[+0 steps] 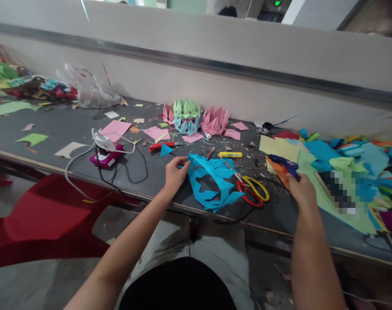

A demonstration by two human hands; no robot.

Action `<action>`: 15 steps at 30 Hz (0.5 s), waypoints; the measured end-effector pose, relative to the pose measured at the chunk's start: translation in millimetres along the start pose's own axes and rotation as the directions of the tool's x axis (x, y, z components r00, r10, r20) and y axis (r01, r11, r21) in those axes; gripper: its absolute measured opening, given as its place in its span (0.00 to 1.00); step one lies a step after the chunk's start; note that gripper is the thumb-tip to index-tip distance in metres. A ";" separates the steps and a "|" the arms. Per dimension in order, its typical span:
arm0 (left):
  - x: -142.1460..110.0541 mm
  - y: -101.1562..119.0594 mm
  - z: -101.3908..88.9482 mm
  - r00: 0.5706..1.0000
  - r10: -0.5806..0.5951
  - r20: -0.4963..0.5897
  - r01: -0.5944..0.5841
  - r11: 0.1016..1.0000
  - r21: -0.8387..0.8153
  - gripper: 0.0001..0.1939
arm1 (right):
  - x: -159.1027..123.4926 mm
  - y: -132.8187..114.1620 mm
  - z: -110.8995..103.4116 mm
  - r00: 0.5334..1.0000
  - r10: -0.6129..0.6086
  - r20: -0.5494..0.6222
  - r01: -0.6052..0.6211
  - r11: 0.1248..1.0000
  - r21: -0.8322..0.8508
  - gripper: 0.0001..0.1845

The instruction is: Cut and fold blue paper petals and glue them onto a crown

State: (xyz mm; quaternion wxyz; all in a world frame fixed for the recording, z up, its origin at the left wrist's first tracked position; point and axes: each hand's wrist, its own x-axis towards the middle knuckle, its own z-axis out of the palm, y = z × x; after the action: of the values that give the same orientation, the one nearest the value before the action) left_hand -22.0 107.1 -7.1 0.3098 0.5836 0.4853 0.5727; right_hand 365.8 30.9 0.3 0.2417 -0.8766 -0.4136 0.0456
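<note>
Near the table's front edge lies a blue cut-paper crown (197, 189), its pointed strip curled into a loop. My left hand (176, 174) pinches the crown's upper left end between thumb and fingers. Off to the right, my right hand (300, 187) is wrapped round a dark blue glue gun (283, 163), its nozzle pointing left over a piece of orange paper. Red-and-yellow-handled scissors (255, 191) rest just right of the crown. Behind it are a yellow glue stick (230, 154), a red-handled tool (163, 146) and a small blue paper triangle (166, 150).
Pink, green and light blue paper crowns (186, 110) stand at the back. A purple power strip (108, 157) with a white cord sits left. Coloured paper scraps (347, 153) pile up at right. A plastic bag (92, 92) is back left; a red chair (54, 211) stands in front.
</note>
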 end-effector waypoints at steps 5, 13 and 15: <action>0.2 -2.3 1.2 1.000 0.004 -0.008 -0.004 1.000 -0.013 0.08 | -26.4 -14.3 -2.1 0.988 -0.151 0.037 0.142 0.971 0.194 0.23; -0.6 -4.8 1.6 1.000 -0.028 -0.014 0.026 0.994 -0.105 0.10 | -61.6 -55.7 7.8 0.880 -0.463 0.105 0.449 0.884 0.133 0.22; -1.1 -4.6 1.7 0.999 -0.026 -0.019 0.024 0.995 -0.102 0.10 | -69.3 -68.2 9.4 0.873 -0.477 0.105 0.465 0.877 0.120 0.24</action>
State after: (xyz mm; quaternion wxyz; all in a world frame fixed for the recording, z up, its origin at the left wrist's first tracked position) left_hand -21.1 108.0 -12.0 0.3411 0.5550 0.4660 0.5987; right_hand 270.0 19.7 15.2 0.2577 -0.7326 -0.6269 0.0617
